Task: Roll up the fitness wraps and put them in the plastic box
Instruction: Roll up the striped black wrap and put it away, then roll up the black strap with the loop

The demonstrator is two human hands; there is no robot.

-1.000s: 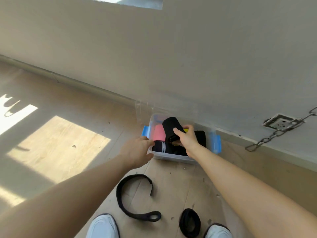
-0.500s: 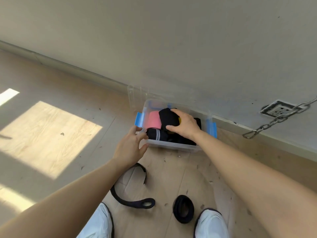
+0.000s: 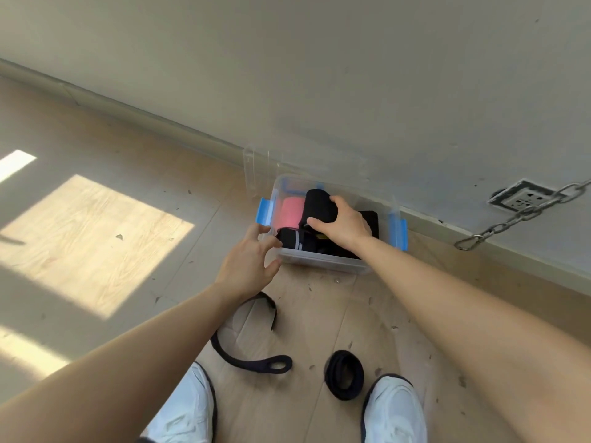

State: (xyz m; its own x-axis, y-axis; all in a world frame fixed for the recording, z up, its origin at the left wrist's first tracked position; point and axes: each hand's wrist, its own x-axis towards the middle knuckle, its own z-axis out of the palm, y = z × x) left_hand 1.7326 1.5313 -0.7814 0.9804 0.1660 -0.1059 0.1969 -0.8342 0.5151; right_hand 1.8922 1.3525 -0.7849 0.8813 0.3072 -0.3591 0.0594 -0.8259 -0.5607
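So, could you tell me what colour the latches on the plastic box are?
Blue, on the clear plastic box; the left latch shows best in the head view.

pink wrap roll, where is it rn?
In the head view, the pink wrap roll lies inside the plastic box at its left end, beside the black roll that the right hand grips.

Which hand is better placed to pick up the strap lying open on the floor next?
Left. The left hand is open and free, directly above the strap. The right hand is busy on the black roll in the box.
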